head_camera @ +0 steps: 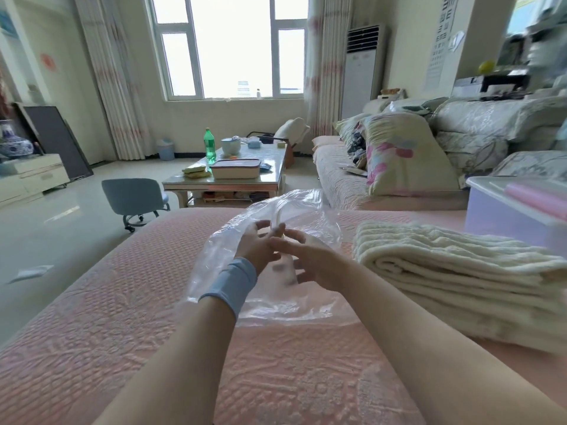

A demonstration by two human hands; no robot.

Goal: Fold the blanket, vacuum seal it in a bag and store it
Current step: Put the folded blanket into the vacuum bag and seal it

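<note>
A clear plastic vacuum bag (313, 216) lies crumpled on the pink quilted bed (122, 302), its far part lifted. My left hand (256, 243), with a blue wristband, reaches into the bag's folds, and its fingertips pinch a whitish strip of the bag. Plastic drapes over that wrist. My right hand (311, 260) is just to the right, fingers spread and blurred, with the index fingertip near the left fingers. The folded cream blanket (454, 280) sits in a thick stack on the bed, to the right of the bag and apart from both hands.
A pale lidded storage box (503, 210) stands behind the blanket at the right. Beyond the bed are a sofa with pillows (399, 154), a glass coffee table (270, 176) carrying a green bottle and a box, and a small grey wheeled chair (135, 197) on the floor.
</note>
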